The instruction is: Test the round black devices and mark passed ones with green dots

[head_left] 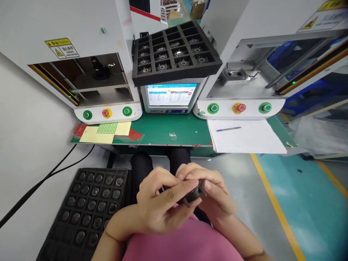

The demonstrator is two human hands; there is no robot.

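A black watch case (193, 195) with protruding lugs is held between both hands above my lap. My left hand (163, 203) grips it, thumb along its top and fingers curled beneath. My right hand (213, 188) has its fingers closed on the case's right and upper edge. The fingers cover much of the case, so its face cannot be seen. To the left, below the table, a black foam tray (58, 232) holds several round watch pieces. Another black foam tray (176, 70), tilted on top of the monitor, holds several similar watch pieces in its compartments.
Two white machines with green and red buttons (107, 113) flank a lit monitor (171, 95). On the green table (154, 127) lie sticker sheets (106, 131) and papers (247, 137) with a pen (229, 129). Black cables (54, 170) run along the left wall.
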